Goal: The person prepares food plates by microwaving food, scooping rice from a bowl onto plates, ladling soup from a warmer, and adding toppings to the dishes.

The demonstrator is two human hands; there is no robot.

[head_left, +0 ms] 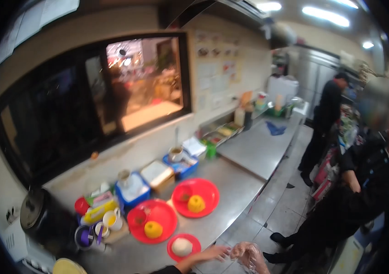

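Observation:
My left hand (213, 253) is bare and reaches in over the table's front edge, fingers stretched out and slightly apart. Just to its right, my right hand (250, 256) wears a clear, crinkled plastic glove; its fingers are blurred. Whether the two hands touch I cannot tell. Nearest to my left hand is a small red plate (196, 242) bearing a white rounded mound (182, 247). Behind it, a large red plate (136, 233) and a second large red plate (211, 205) each carry a yellow dome-shaped food and a small red dish.
Steel counter (235, 201) runs along the wall. Blue baskets (133, 189), white cups (112, 219) and a black pot (43, 219) line its back. One person (359, 182) stands at the right with folded arms; another person (329, 114) is farther off in the aisle.

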